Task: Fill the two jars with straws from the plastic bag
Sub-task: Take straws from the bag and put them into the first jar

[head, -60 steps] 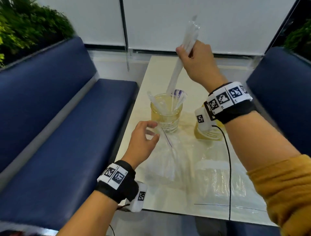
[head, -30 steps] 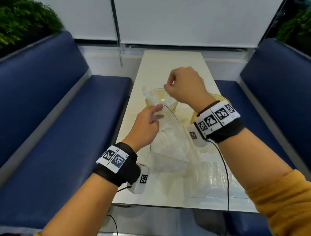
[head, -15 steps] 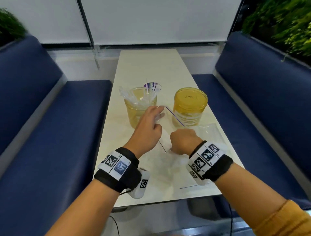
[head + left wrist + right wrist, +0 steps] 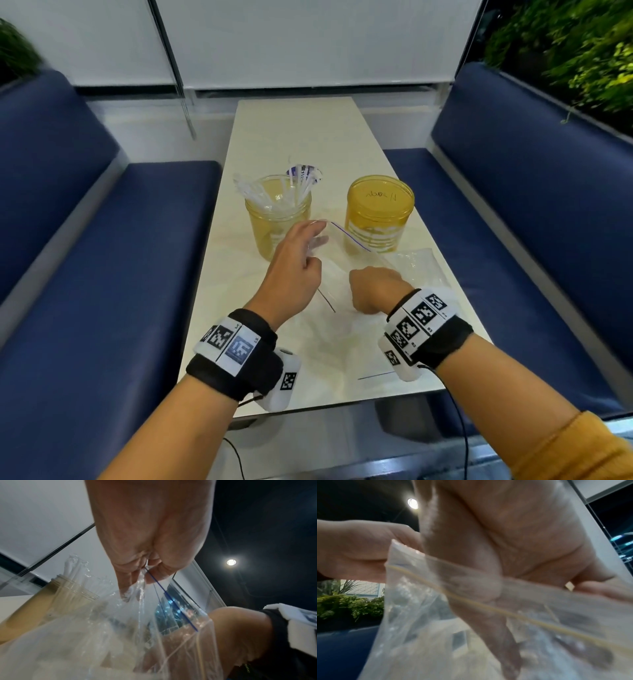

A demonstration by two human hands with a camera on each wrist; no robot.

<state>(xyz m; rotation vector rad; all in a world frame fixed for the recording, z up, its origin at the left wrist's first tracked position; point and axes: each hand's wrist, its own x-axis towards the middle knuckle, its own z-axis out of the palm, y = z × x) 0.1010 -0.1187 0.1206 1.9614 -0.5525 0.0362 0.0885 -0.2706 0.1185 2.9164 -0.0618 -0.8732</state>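
Observation:
Two yellow jars stand mid-table: the left jar [image 4: 278, 219] holds several wrapped white straws [image 4: 270, 195], the right jar [image 4: 380, 212] shows none. A clear plastic bag [image 4: 330, 270] with a blue zip line lies in front of them. My left hand [image 4: 310, 236] pinches the bag's rim and lifts the mouth; the left wrist view shows that pinch [image 4: 148, 573] on the bag [image 4: 120, 635] beside the jar [image 4: 68, 588]. My right hand [image 4: 373, 287] reaches into the bag; the right wrist view shows its fingers [image 4: 488, 595] stretched down behind the plastic [image 4: 419, 628], blurred.
A second clear bag [image 4: 419, 267] lies flat on the cream table [image 4: 298, 137], reaching the near edge. Blue bench seats [image 4: 120, 274] flank both sides, a white wall stands at the far end, and green plants [image 4: 582, 51] sit behind the right seat.
My right hand lowered a bundle of straws into the left jar, let go, then came down into the bag. The left hand took hold of the bag's rim.

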